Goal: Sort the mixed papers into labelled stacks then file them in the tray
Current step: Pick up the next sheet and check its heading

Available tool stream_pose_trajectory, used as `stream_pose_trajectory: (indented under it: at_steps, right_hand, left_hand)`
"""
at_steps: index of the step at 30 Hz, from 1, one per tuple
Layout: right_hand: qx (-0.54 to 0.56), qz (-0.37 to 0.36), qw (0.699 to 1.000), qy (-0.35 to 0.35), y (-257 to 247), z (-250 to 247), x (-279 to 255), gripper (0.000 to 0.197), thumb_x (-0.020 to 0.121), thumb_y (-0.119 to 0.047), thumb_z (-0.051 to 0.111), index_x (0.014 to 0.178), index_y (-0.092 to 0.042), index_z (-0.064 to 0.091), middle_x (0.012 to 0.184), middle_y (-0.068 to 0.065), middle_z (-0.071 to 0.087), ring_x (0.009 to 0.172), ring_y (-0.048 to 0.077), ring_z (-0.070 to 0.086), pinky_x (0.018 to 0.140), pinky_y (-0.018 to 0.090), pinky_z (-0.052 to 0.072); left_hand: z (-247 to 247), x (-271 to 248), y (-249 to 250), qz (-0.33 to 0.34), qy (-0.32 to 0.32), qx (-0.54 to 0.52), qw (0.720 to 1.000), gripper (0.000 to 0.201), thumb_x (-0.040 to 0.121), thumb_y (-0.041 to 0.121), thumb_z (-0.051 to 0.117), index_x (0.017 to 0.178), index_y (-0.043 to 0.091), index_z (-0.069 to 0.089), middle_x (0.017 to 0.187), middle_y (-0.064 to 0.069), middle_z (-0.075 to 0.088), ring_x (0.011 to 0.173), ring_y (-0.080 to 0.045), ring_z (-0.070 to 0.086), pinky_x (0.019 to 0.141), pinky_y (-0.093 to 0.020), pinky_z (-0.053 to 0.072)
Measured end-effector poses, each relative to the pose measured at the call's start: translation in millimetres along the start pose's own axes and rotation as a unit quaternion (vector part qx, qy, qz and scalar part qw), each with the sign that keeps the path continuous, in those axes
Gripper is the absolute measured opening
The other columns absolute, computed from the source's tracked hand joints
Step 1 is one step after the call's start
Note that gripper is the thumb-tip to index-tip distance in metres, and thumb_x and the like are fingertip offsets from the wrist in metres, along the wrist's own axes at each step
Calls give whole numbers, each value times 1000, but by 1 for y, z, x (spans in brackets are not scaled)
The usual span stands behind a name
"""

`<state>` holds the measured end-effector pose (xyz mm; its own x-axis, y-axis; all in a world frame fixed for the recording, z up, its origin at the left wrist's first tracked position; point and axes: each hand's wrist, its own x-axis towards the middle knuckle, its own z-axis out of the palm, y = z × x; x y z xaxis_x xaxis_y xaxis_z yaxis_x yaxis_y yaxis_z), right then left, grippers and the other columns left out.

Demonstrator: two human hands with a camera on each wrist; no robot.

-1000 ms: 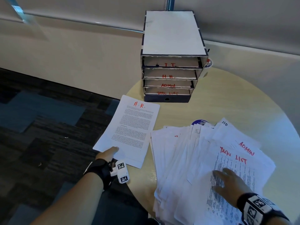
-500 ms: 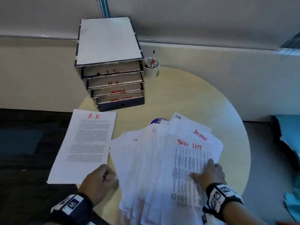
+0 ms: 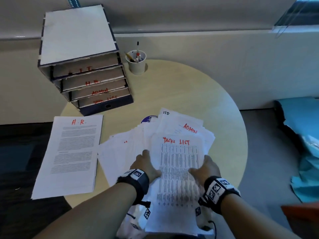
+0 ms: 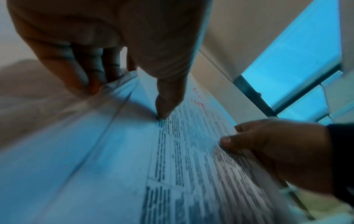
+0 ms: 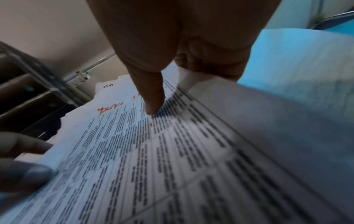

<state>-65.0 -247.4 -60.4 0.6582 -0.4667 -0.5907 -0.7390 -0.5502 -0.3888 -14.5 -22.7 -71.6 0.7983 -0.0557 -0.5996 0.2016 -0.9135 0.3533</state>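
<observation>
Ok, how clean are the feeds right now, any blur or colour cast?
Head view: sharp, red labels readable on the task list sheet and filing tray. Left wrist: strong blue cast, motion-blurred print. Right wrist: print smeared near the lens, blurred fingers at the left edge.

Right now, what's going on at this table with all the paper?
A person is sorting paper on a round table. Both hands grip the sheet headed TASK LIST, the left hand on its left edge and the right hand on its right, on top of the fanned mixed pile. An H.R. stack lies apart at the left. The labelled four-slot tray stands behind it, beside a pen cup.
</observation>
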Motion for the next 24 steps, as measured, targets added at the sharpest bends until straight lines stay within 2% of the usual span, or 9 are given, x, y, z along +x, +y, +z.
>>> stream_pose_trajectory:
  at_steps: [4,7,9,13,16,18,21,22,24]
  right_hand:
    - [39,-72,996,-31,-5,1,-3,56,86,-25,74,134,-22,47,129,4,61,92,17,60,76,27,52]
    - [-9,-109,994,3,-12,1,-7,13,90,-26,67,94,-19,57,90,1,66,72,15,60,74,32,57]
    - [-48,-131,990,14,-13,2,-7,17,92,-26,62,80,-16,57,80,2,64,71,17,60,74,34,57]
    - [-70,-147,986,21,-14,0,-4,25,95,-25,61,74,-10,63,83,4,65,71,17,60,63,26,49]
    - [-61,-135,988,41,-10,2,-1,22,91,-39,64,91,-16,64,113,3,57,93,18,57,82,28,47]
    - [-58,-112,991,32,-9,4,0,41,87,-46,66,115,-17,61,126,5,48,112,24,54,98,34,45]
    - [10,-98,994,51,-11,2,-2,59,82,-47,71,132,-21,52,138,6,42,125,26,48,107,37,41]
    - [37,-102,992,61,-11,1,-2,64,81,-45,74,136,-22,49,140,5,41,127,25,48,108,38,40]
    - [89,-117,987,63,-10,-1,-1,77,78,-42,79,143,-25,42,143,1,40,127,20,49,109,39,42]
  left_hand:
    - [-7,-1,-24,-55,77,-143,985,55,77,33,81,111,21,38,93,-2,57,73,-20,56,60,-31,44]
    - [-14,-10,-46,-56,104,-172,978,43,81,32,79,84,16,39,73,-3,43,61,-19,37,55,-30,32]
    - [-17,-15,-56,-31,103,-176,978,47,84,32,77,73,16,34,66,-3,32,60,-18,29,55,-30,26]
    - [-18,-17,-60,2,97,-168,981,47,89,34,70,66,17,32,61,-1,30,58,-18,29,56,-29,25]
    - [-22,-22,-52,27,83,-91,992,50,98,43,53,62,16,31,58,0,33,58,-21,35,56,-31,26]
    - [-26,-28,-50,47,83,-8,995,48,103,44,39,63,19,39,63,0,44,64,-24,46,59,-30,34]
    - [-27,-28,-63,110,174,2,979,32,102,29,44,93,9,67,90,-11,53,81,-33,55,74,-33,47]
    - [-27,-29,-69,138,203,-17,969,29,100,22,47,107,5,69,92,-12,53,83,-32,55,76,-32,46]
    - [-27,-36,-74,194,218,-92,952,27,97,18,50,109,9,72,88,-5,58,81,-23,57,72,-28,43]
